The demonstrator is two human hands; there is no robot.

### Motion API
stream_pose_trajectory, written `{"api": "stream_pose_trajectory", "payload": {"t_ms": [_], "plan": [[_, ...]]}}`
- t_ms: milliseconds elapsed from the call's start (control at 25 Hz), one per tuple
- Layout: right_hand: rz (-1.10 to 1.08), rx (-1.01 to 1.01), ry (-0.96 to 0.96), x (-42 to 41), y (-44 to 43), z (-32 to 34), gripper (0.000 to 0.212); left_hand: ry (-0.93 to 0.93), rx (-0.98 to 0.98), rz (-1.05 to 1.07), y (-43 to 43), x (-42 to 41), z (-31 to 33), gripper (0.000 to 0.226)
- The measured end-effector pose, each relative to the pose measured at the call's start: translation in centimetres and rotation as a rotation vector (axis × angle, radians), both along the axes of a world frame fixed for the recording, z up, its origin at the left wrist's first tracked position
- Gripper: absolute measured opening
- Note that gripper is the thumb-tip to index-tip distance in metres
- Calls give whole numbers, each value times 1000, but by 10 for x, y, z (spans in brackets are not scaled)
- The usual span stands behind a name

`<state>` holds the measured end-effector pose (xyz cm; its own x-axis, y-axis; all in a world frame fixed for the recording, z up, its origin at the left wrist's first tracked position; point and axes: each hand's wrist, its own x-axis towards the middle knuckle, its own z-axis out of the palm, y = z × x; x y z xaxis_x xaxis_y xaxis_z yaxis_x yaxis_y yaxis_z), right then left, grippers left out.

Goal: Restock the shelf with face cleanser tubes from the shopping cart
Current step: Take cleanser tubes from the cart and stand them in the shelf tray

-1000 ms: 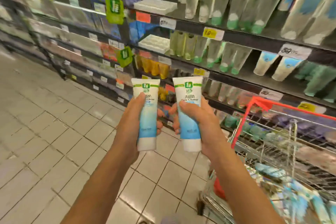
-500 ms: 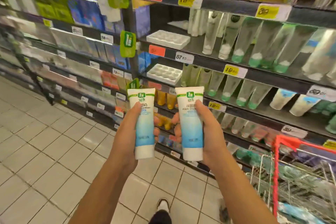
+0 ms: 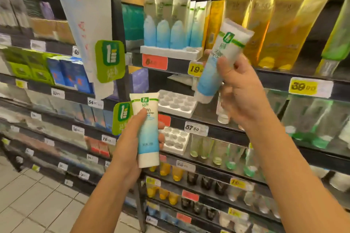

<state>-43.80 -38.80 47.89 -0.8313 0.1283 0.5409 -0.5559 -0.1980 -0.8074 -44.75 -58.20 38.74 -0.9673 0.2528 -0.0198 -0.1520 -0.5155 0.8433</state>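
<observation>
My left hand (image 3: 130, 142) grips a white-and-blue face cleanser tube (image 3: 147, 130), upright with its cap down, in front of the lower shelves. My right hand (image 3: 240, 91) holds a second matching tube (image 3: 219, 58), tilted with its crimped end up to the right, raised toward the upper shelf. On that shelf a white tray (image 3: 170, 52) carries a row of the same blue-and-white tubes (image 3: 164, 24), with empty room at the tray's right end. The shopping cart is out of view.
Yellow tubes (image 3: 274, 30) stand right of the tray. Two empty white slotted trays (image 3: 176, 104) (image 3: 175, 141) lie on the shelves below. Clear green tubes (image 3: 312, 119) fill the right side. Green brand tags (image 3: 109, 60) jut from the shelf post. Tiled floor (image 3: 37, 204) lies lower left.
The view has tilted up and closed in on the shelves; the cart has left the frame. My right hand has risen and tilted its tube toward the upper tray. My left hand stays low.
</observation>
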Motion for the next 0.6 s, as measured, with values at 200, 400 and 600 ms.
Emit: {"api": "stream_pose_trajectory", "payload": {"t_ms": [200, 400, 600], "plan": [[-242, 131, 195, -75, 16, 52, 53, -3, 12, -58, -5, -51, 4, 46], [-495, 273, 115, -135, 16, 65, 55, 33, 2, -170, -9, -89, 10, 43], [-542, 368, 50, -159, 18, 55, 35, 54, 0, -227, -13, -113, 14, 27]]}}
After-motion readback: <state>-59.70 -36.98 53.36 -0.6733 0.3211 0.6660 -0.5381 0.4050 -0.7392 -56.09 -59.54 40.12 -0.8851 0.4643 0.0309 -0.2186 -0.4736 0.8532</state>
